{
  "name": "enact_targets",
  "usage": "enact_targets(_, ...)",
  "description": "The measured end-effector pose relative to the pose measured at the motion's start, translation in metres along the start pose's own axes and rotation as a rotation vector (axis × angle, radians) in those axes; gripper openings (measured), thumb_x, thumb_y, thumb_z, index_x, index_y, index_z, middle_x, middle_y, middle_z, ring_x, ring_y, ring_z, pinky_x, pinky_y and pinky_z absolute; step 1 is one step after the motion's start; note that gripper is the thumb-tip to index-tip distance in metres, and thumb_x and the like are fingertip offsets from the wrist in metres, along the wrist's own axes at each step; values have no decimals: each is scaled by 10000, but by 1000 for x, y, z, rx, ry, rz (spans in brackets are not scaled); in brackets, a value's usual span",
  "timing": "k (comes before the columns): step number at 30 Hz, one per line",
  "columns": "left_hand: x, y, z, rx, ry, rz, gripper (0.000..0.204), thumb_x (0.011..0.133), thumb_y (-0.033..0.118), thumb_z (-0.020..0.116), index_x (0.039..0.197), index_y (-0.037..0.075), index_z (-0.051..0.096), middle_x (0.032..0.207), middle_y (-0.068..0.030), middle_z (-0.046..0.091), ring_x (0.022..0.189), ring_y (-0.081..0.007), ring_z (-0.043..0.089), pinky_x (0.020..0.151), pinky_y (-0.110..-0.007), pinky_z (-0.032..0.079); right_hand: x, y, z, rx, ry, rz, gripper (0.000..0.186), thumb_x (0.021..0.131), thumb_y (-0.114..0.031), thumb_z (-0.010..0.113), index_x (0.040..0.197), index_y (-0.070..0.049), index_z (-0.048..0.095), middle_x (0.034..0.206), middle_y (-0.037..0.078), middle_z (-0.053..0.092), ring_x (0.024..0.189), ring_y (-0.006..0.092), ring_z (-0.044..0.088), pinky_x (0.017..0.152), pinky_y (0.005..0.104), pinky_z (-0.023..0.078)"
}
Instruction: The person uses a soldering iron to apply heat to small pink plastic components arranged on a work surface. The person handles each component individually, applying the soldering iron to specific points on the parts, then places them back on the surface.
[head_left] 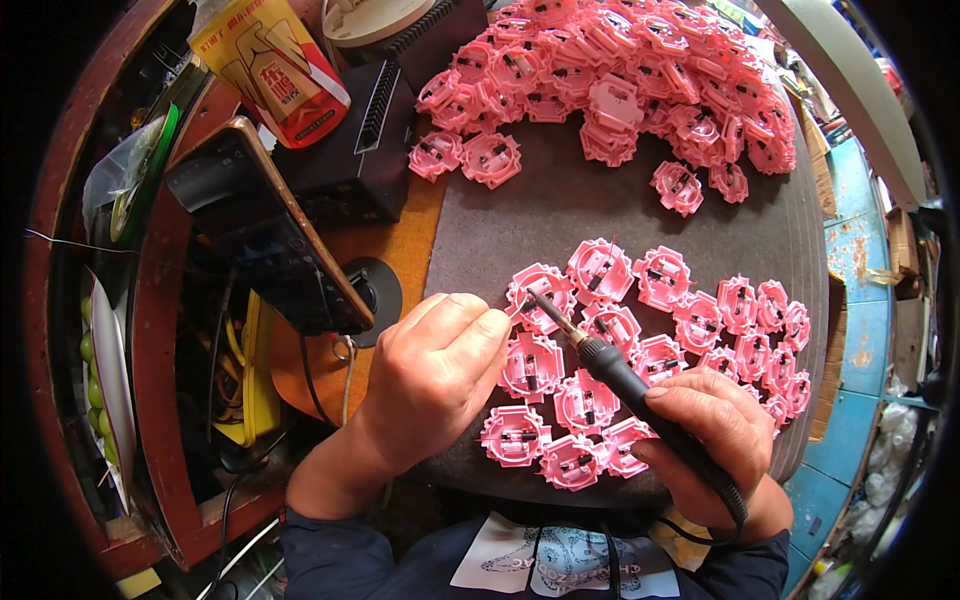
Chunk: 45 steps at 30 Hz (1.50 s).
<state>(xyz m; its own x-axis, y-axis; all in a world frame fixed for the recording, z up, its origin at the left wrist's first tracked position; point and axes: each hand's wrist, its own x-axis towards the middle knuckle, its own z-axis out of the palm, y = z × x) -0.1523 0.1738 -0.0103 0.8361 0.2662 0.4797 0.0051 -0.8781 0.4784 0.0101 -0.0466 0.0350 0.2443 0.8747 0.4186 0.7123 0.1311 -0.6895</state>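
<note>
My right hand (715,425) is wrapped round the black handle of a soldering iron (622,375). Its metal tip reaches up and left to a pink plastic housing (541,290) with small dark parts inside. Close to that tip, on its left, my left hand (440,365) is closed in a pinch; what lies between the fingertips is too small to make out. Several more pink housings (587,402) are laid out open side up on the dark board (560,205), around and beneath the iron.
A large heap of pink housings (610,70) covers the board's far side. Left of it stand a phone (265,230) on a round black stand, a black box (365,150) and a red-and-yellow drink container (272,70). A pale curved lamp arm (865,90) overhangs the far right.
</note>
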Motion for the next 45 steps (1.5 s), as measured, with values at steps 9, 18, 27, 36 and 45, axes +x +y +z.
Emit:
enact_targets(9, 2, 0, 1, -4, 4, -4, 229, 788, -60, 820, 989, -10, 722, 920, -137, 706, 803, -328, 711, 714, -406, 571, 0, 0, 0, 4, -6, -8, 474, 750, 1, 894, 1161, 59, 663, 898, 199, 712, 742, 332, 719, 631, 410, 574)
enact_targets(18, 3, -3, 3, -11, -6, -5, 223, 790, -49, 818, 984, -9, 717, 904, -137, 695, 806, -336, 706, 714, -415, 567, 0, -1, -2, -8, -20, -5, 480, 753, 9, 889, 1171, 61, 660, 894, 200, 711, 745, 333, 720, 633, 407, 578)
enact_targets(27, 5, -6, 5, -13, -8, -8, 218, 795, -53, 813, 985, -13, 712, 900, -142, 694, 793, -341, 703, 705, -417, 563, 1, -1, -2, -7, -25, -8, 466, 764, 1, 884, 1171, 60, 665, 894, 203, 710, 746, 334, 721, 632, 409, 578)
enact_targets(36, 1, -4, 5, -75, 30, -44, 202, 816, -76, 781, 992, -20, 698, 904, -154, 672, 793, -338, 693, 697, -408, 563, -3, -1, -2, 21, 25, 13, 464, 779, -9, 879, 1188, 46, 666, 914, 206, 712, 764, 329, 726, 644, 394, 579)
enact_targets(45, 1, -5, 6, -64, 93, -49, 184, 834, -86, 757, 996, -27, 692, 912, -158, 657, 777, -330, 677, 689, -409, 559, -2, 0, -1, 12, 12, -6, 455, 780, -23, 886, 1177, 45, 675, 901, 200, 714, 750, 321, 721, 635, 394, 576)
